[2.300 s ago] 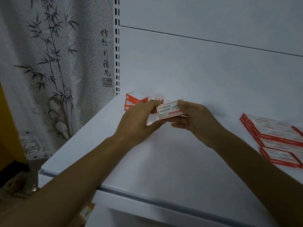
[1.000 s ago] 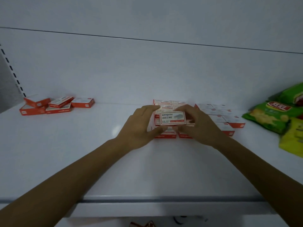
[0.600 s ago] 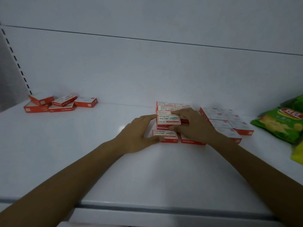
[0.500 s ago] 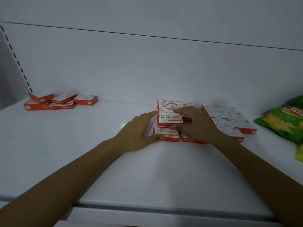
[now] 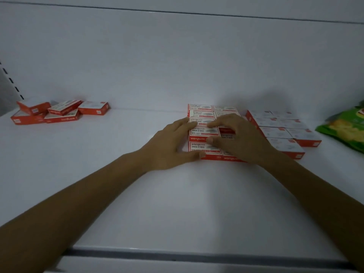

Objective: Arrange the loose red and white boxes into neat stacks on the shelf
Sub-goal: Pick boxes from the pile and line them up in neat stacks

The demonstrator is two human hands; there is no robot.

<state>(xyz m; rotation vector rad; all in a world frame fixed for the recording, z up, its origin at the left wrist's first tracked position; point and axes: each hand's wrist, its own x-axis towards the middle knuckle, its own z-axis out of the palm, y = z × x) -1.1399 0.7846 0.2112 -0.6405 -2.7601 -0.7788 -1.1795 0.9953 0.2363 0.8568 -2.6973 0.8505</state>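
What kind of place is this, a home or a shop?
Most likely a shop: a white metal display shelf with a slotted upright, many identical staple boxes set in rows, and a green snack bag beside them.

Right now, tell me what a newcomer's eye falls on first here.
Mid-shelf, the right hand pinches the top staple box of a neat block, and the left hand presses its side. A loose pile of the same boxes lies far left at the back wall; a green snack bag pokes in at right.
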